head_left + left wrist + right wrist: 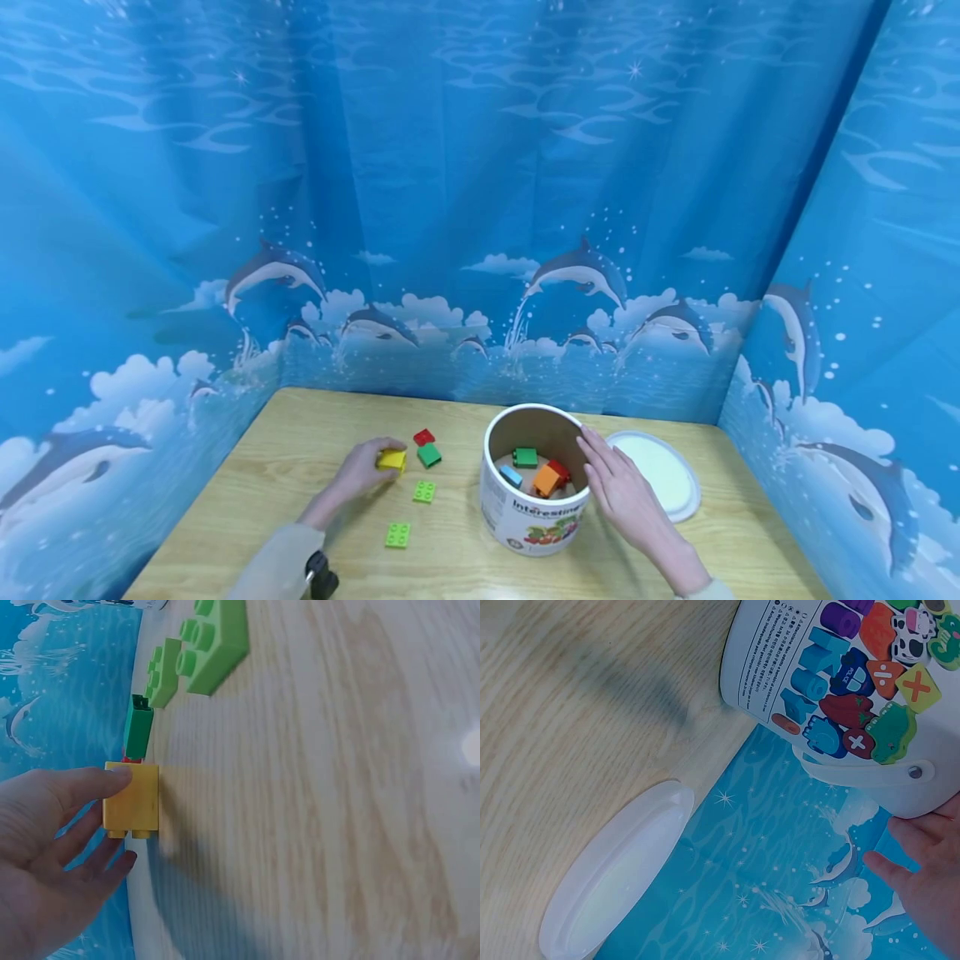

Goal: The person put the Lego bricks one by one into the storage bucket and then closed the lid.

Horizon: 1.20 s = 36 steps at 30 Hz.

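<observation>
My left hand [367,468] pinches a yellow toy brick [392,460] between thumb and fingers at the left of the table; in the left wrist view the studs of the yellow brick [133,799] point toward the lower edge. Fairly straight fingers of my right hand [618,487] touch the right rim of a white printed bucket [498,508]. Inside the bucket lie a green brick [525,457], a light blue brick [511,477], an orange brick [546,481] and a red brick [560,470]. In the right wrist view, my right hand [930,877] is beside the bucket's rim.
Just right of the left hand lie a red brick [423,437] and a dark green brick [430,455]. Two lime green bricks [424,492] rest nearer the front. A white lid [660,475] lies right of the bucket. A blue dolphin-print curtain [450,208] hangs behind the wooden table.
</observation>
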Tool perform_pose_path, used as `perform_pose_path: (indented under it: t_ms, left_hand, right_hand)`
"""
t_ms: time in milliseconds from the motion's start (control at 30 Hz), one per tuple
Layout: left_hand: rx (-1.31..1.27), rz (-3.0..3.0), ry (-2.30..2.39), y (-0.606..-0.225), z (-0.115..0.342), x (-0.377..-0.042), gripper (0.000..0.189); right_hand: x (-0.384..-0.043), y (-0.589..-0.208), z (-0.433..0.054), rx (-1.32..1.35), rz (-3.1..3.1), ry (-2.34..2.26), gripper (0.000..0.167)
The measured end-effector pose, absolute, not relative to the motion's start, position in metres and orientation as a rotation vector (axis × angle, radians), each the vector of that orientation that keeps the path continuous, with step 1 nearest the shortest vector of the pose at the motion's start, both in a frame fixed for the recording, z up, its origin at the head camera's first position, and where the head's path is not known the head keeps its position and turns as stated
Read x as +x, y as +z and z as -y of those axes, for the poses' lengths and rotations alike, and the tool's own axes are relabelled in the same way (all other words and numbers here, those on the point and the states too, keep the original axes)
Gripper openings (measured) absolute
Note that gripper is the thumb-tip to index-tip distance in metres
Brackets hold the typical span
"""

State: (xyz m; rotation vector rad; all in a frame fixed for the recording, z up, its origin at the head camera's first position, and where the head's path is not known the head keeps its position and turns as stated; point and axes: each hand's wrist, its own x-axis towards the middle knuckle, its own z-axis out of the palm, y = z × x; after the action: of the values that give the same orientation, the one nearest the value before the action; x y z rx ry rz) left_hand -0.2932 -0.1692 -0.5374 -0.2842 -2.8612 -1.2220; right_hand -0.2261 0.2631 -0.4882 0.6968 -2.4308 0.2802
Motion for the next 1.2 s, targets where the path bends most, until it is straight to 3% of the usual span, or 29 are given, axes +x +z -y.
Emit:
perform_pose_path:
  t_ms: [400,1200]
  left_hand:
    - [-0.257,2.805,-1.216,-0.528,0.168,-0.291,0.038]
    - [-0.431,2.725,-1.224,-0.456,0.137,-0.285,0.038]
  right_hand:
    - [-0.226,-0.488,-0.262,0.692,2.431,0.27,0.044]
    - [-0.225,-0.488,-0.263,0.692,2.433,0.277,0.041]
